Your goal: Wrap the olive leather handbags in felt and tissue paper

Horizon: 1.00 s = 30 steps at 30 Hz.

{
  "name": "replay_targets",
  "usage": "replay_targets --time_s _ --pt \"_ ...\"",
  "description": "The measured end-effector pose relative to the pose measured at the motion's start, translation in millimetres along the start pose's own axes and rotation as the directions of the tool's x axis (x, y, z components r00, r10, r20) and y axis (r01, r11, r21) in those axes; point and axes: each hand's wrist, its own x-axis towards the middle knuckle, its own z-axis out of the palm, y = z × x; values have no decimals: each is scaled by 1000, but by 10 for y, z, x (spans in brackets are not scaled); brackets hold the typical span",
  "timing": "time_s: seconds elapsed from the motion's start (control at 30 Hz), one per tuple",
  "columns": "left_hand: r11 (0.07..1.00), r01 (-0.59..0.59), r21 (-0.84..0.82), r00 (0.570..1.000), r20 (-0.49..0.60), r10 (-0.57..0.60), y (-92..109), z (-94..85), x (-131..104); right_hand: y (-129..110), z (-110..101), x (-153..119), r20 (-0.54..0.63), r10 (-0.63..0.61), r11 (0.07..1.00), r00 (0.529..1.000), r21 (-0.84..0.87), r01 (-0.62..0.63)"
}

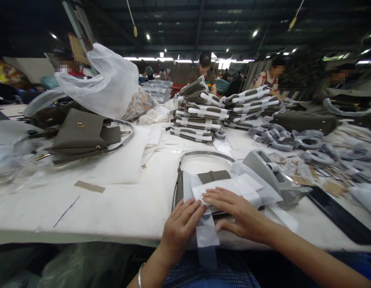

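Note:
An olive-grey handbag (213, 176) lies at the table's front, its looped strap (209, 153) reaching away from me. White wrapping paper (230, 188) covers much of the bag, and a strip of it (207, 232) hangs over the front edge. My left hand (183, 220) rests with fingers stretched flat on the paper at the bag's left side. Beside it my right hand (233, 208) presses on the paper, fingers extended and thumb apart. Both palms face down, and their undersides are hidden. Just right of the bag stands a grey tape dispenser (269, 172).
Another olive handbag (80, 132) lies at the left near a large clear plastic bag (104, 80). Stacks of wrapped bag pieces (200, 116) stand at the back. Rolled straps (281, 138) and a dark flat panel (344, 216) lie to the right. Co-workers sit beyond the table.

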Motion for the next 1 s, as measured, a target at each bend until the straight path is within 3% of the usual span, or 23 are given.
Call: replay_targets --time_s 0.1,0.2,0.3,0.43,0.77,1.0 --pt "1000 27 -2 1000 -5 -27 23 -38 28 -83 159 -165 -17 -120 984 993 -134 117" --pt "999 44 0 999 14 -44 48 -82 61 -99 337 -171 -221 -149 969 964 -229 97" --pt "999 54 8 998 21 -54 60 -95 72 -127 438 -108 -382 -138 975 914 -216 57" --pt "999 43 1 999 0 -43 51 -57 43 -172 441 -60 -484 -130 990 865 -117 83" --pt "999 24 -30 999 30 -23 4 -5 -35 -107 427 -160 -463 -231 973 856 -115 200" --pt "987 133 -92 986 108 -123 -9 -13 -22 -11 450 -173 -430 -330 944 840 -172 283"
